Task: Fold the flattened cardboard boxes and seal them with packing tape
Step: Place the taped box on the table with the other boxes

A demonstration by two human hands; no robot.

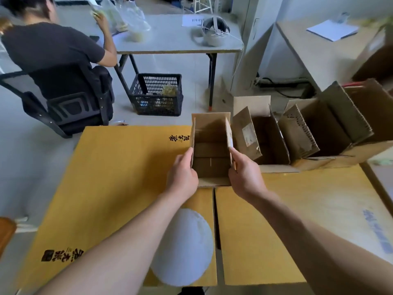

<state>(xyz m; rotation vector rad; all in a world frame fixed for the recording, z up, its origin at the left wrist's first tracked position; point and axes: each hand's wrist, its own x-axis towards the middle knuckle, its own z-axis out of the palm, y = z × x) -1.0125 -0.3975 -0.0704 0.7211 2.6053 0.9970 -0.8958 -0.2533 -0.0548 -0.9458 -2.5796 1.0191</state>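
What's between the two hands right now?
In the head view, a small open cardboard box; the left hand and right hand grip its side walls.

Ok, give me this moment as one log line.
left hand: grips left wall of small open brown cardboard box | right hand: grips its right wall | top flaps: up, unsealed

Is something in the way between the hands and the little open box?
No, nothing visible. The left hand and the right hand hold the little open box by its side walls, one on each side.
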